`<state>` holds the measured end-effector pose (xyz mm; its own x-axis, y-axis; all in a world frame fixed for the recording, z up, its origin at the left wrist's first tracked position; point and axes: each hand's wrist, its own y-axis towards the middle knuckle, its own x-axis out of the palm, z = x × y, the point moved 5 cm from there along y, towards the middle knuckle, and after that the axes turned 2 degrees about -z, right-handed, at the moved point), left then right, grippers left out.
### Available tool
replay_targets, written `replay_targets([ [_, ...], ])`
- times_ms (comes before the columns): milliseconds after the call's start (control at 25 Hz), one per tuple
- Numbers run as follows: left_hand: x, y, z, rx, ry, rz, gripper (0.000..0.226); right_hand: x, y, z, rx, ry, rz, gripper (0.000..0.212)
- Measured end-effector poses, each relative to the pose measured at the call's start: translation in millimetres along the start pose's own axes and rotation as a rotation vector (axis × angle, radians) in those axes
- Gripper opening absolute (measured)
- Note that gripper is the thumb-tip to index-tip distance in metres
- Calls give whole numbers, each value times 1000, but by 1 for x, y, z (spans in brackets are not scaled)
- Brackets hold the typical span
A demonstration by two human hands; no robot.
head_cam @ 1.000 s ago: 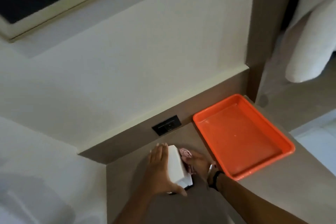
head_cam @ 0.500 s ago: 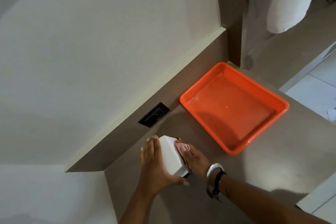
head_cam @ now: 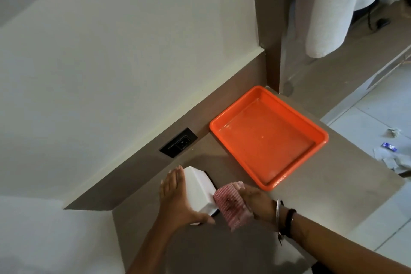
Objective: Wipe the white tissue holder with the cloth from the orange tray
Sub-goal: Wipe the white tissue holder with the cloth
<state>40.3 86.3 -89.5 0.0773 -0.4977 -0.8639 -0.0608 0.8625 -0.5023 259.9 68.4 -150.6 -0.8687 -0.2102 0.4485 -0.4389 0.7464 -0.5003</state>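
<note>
The white tissue holder [head_cam: 200,189] stands on the brown counter near the wall, on a dark base. My left hand [head_cam: 175,201] lies flat along its left side, thumb hooked round its near corner, holding it steady. My right hand [head_cam: 255,201] grips a pink checked cloth [head_cam: 231,206] with a dark stain, pressed against the holder's right near side. The orange tray [head_cam: 222,128] sits to the right on the counter with nothing in it.
A black wall socket [head_cam: 179,143] is set in the brown upstand behind the holder. A brown pillar [head_cam: 269,29] rises behind the tray. A white towel [head_cam: 333,6] hangs at top right. Litter lies on the tiled floor [head_cam: 391,147] at right.
My right hand has drawn the cloth back along the holder's right side towards me, so more of the cloth shows. My left hand stays on the holder. The camera has tilted.
</note>
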Motion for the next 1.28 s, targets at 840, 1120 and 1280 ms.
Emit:
replay_targets([
  [840, -24, -31, -45, -784, -528, -28, 105, 4, 14, -28, -42, -347, 229, 30],
  [1120, -2, -42, -44, -707, -689, 65, 120, 117, 24, 36, 113, 39, -20, 58],
  [1280, -2, -40, -48, -676, -744, 74, 120, 139, 15, 49, 33, -39, 54, 65],
])
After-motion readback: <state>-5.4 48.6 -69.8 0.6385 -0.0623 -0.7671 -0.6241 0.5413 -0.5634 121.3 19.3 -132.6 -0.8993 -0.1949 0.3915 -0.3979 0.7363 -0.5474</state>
